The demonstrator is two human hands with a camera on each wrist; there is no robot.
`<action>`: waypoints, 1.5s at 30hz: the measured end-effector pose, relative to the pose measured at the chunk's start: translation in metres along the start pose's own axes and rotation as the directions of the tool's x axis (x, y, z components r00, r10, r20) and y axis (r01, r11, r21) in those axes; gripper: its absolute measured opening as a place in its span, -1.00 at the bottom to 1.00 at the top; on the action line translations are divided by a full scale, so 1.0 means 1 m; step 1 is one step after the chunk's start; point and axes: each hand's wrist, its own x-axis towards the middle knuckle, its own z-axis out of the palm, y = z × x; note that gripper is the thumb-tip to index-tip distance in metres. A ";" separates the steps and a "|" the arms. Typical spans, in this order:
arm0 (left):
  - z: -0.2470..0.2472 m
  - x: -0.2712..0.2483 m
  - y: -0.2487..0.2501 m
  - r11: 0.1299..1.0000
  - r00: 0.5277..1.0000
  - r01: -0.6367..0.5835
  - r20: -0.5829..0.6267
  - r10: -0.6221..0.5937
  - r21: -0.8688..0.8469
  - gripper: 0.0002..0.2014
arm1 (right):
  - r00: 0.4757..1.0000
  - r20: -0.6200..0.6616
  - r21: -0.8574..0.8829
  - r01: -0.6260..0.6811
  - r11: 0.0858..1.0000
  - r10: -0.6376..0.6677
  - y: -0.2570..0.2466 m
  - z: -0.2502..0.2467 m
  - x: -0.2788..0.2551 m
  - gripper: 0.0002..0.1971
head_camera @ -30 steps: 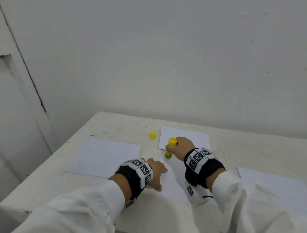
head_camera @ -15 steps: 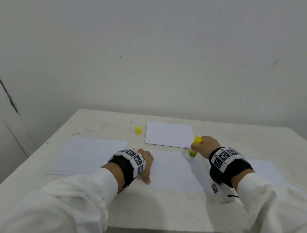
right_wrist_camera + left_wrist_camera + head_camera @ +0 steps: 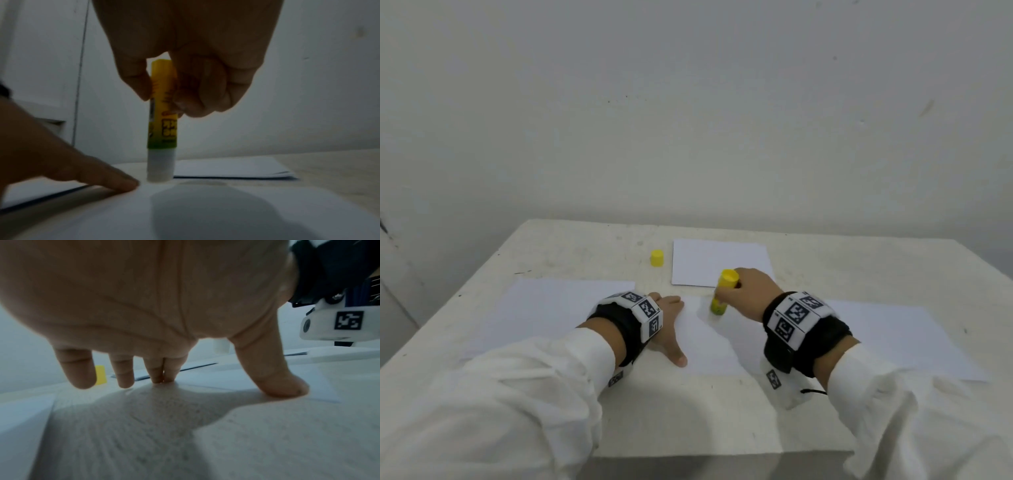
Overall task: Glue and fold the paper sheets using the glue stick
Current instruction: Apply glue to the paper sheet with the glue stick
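since half a second ago the right hand (image 3: 748,294) slid the glue stick (image 3: 722,291) leftward along the middle sheet (image 3: 709,342), fingers wrapped round it, tip down on the paper. left hand (image 3: 666,325) lies flat with straight fingers, pinning that sheet's left edge.

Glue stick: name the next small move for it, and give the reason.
Probably drag the glue stick along the middle sheet: the right hand holds it upright, tip on the paper's far edge, while the left hand presses the sheet flat.
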 end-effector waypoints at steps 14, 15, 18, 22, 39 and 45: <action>0.003 -0.001 0.002 0.999 0.999 -0.045 -0.028 0.046 0.023 0.23 | 0.983 0.140 -0.034 0.129 0.991 -0.123 -0.028 0.034 -0.017 -0.66; 0.003 0.001 0.002 0.998 0.998 -0.054 -0.023 0.054 0.030 0.24 | 0.980 0.157 -0.039 0.132 0.991 -0.124 -0.027 0.033 -0.023 -0.67; 0.002 0.001 0.004 0.998 0.999 -0.041 -0.009 0.041 0.050 0.30 | 0.975 0.188 -0.073 0.136 0.988 -0.121 -0.024 0.031 -0.035 -0.67; 0.000 -0.002 0.008 0.996 1.000 -0.001 -0.006 0.001 0.084 0.27 | 0.983 0.160 -0.097 0.107 0.989 -0.090 -0.010 0.022 -0.047 -0.66; -0.010 0.005 0.018 0.987 0.997 0.058 0.037 -0.064 0.148 0.37 | 0.983 -0.027 -0.114 -0.186 0.976 0.184 0.085 -0.047 -0.068 -0.70; -0.009 0.011 0.017 0.992 0.999 0.003 0.053 -0.010 0.129 0.38 | 0.969 -0.111 -0.062 -0.230 0.971 0.222 0.079 -0.054 -0.020 -0.65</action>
